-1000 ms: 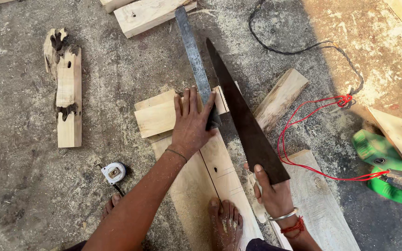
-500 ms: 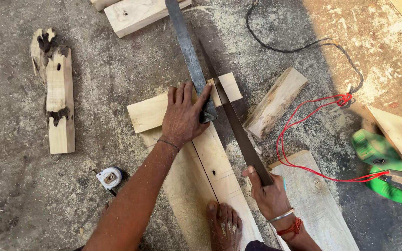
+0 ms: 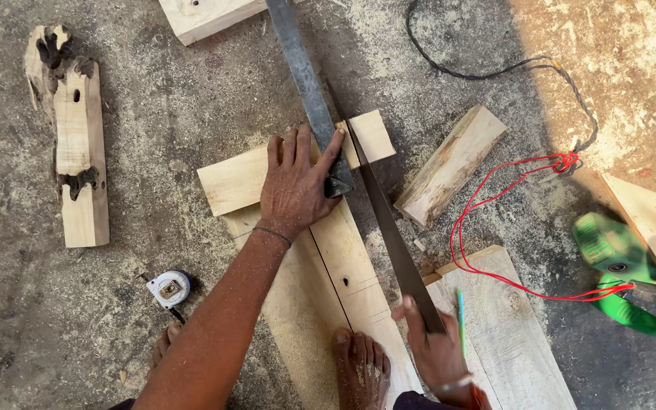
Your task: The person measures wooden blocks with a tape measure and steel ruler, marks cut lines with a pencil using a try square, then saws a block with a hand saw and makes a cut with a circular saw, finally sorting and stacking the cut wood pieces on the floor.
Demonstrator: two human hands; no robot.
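1. Plainly, the greatest hazard was to the left hand (image 3: 295, 187): it lay flat on the short pale board (image 3: 237, 178) with its thumb stretched out to the edge beside the saw blade (image 3: 389, 235), so a jump or skid of the blade could have caught that thumb.
2. Next, the bare foot (image 3: 360, 368) pinned the long plank (image 3: 335, 281) just beside the line of the blade; a stroke running long toward the body might have reached the toes.
3. The red cord (image 3: 487, 228) looped near the saw on the neighbouring plank (image 3: 510, 334), and I judged it could snag the blade or handle.
4. The left hand gripped nothing; its fingers lay spread and pressing down, with the thumb tip touching a long dark metal bar (image 3: 305, 76) that crossed the short board.
5. The right hand (image 3: 436, 349) was curled closed around the saw's handle end, low in the frame, with a green pencil (image 3: 461, 307) lying just beside it.
6. The saw ran diagonally from that hand up to the short board, its blade on edge along the plank's right side.
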